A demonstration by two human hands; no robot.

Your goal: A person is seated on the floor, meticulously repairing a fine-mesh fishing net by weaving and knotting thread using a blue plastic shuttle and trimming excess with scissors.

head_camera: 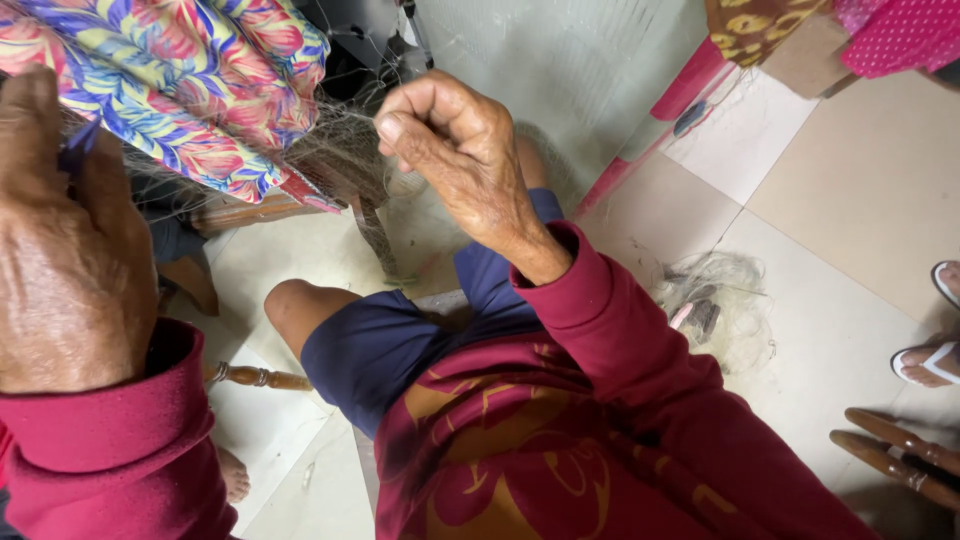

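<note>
Right hand point(455, 150) at upper centre pinched thin strands of fishing net point(345, 150) stretching leftward, while left hand point(65, 240) at far left gripped a small blue tool point(78, 148), floral cloth point(190, 80) just above.

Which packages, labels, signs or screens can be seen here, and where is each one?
None: no package, label, sign or screen shows.
Net: fine grey mesh, pinched by the right hand.
Left hand: at the left edge, by a small purple thing.
Cloth: top left, floral, pink, blue and yellow.
Net heap: pale tangle on the tiled floor, right.
</note>
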